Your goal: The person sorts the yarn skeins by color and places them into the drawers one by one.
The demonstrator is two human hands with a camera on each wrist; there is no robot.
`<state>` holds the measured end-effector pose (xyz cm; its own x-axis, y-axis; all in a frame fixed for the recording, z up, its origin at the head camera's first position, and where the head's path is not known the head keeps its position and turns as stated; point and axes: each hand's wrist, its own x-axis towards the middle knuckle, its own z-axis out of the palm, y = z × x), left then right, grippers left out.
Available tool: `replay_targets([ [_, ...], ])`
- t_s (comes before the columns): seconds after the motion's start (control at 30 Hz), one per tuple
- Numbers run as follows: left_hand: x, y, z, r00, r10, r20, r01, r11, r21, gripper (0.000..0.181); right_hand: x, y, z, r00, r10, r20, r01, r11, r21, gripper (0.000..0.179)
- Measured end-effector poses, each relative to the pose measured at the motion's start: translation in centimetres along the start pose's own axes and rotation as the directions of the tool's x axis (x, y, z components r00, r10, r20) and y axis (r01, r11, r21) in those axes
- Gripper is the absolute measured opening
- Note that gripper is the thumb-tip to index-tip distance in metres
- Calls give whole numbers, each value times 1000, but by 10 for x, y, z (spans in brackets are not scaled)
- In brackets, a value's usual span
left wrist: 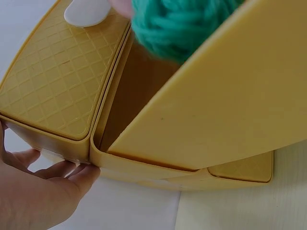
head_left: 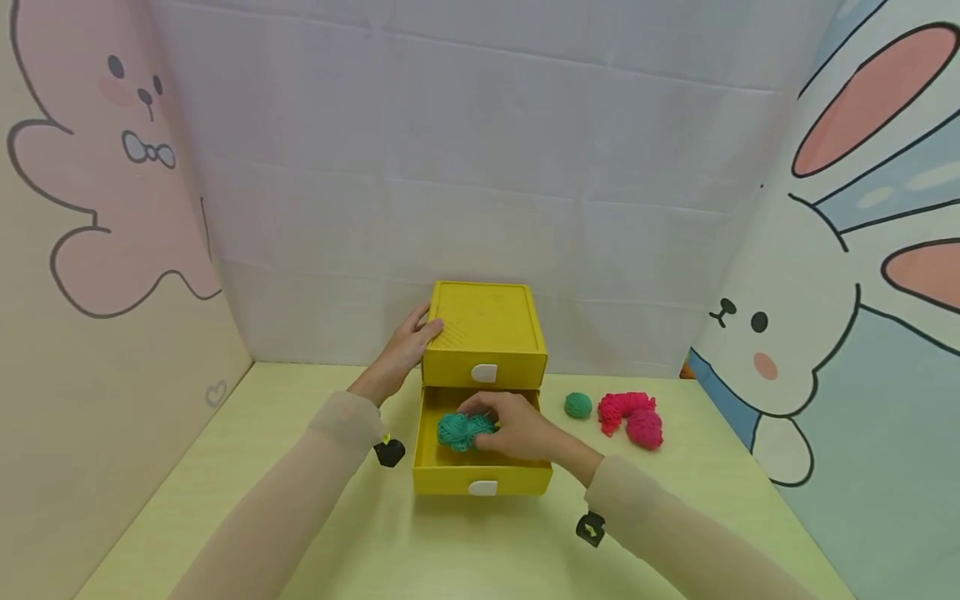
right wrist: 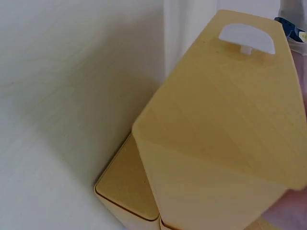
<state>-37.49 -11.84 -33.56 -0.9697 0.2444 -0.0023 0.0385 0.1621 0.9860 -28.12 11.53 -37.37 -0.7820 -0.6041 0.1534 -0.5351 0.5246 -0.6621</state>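
Note:
A yellow drawer cabinet (head_left: 487, 321) with white handles stands by the back wall, one drawer (head_left: 442, 481) below its top one pulled out. My left hand (head_left: 405, 346) rests against the cabinet's left side near the top; in the left wrist view its fingers (left wrist: 84, 179) lie along that side wall. Over the pulled-out drawer, my right hand (head_left: 513, 425) grips teal yarn (head_left: 456, 432) between thumb and fingers. The teal yarn (left wrist: 182, 24) also shows above the drawer opening in the left wrist view. The drawer front (right wrist: 216, 105) hides most of the right hand in the right wrist view.
To the cabinet's right on the pale table (head_left: 675, 508) lie a small green yarn ball (head_left: 578, 405), a red crinkled yarn bundle (head_left: 626, 407) and a magenta yarn ball (head_left: 645, 429). Cartoon-printed walls (head_left: 795, 333) stand at both sides.

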Motion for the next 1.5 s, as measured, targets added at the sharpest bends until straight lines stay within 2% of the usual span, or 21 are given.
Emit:
replay_targets([
  [0.27, -2, 0, -1, 1000, 5, 10, -5, 1000, -7, 69, 10, 1, 14, 999, 27, 22, -26, 999, -23, 37],
  [0.47, -1, 0, 0, 1000, 3, 12, -3, 1000, -8, 70, 13, 2, 21, 999, 14, 37, -12, 999, -46, 36],
  [0.83, -1, 1, 0, 1000, 20, 21, -20, 1000, -7, 70, 9, 2, 17, 998, 14, 60, -13, 1000, -11, 42],
  [1.07, -4, 2, -1, 1000, 10, 7, -10, 1000, -2, 70, -6, 3, -5, 998, -1, 58, -2, 999, 55, 45],
  [1.3, -4, 2, -1, 1000, 12, 9, -12, 1000, 7, 70, -26, 4, -34, 1000, 11, 14, -12, 997, 79, 43],
  [1.5, -4, 1, -1, 1000, 12, 16, -12, 1000, -7, 70, -43, 9, -55, 1000, 21, 23, -23, 996, 91, 42],
])
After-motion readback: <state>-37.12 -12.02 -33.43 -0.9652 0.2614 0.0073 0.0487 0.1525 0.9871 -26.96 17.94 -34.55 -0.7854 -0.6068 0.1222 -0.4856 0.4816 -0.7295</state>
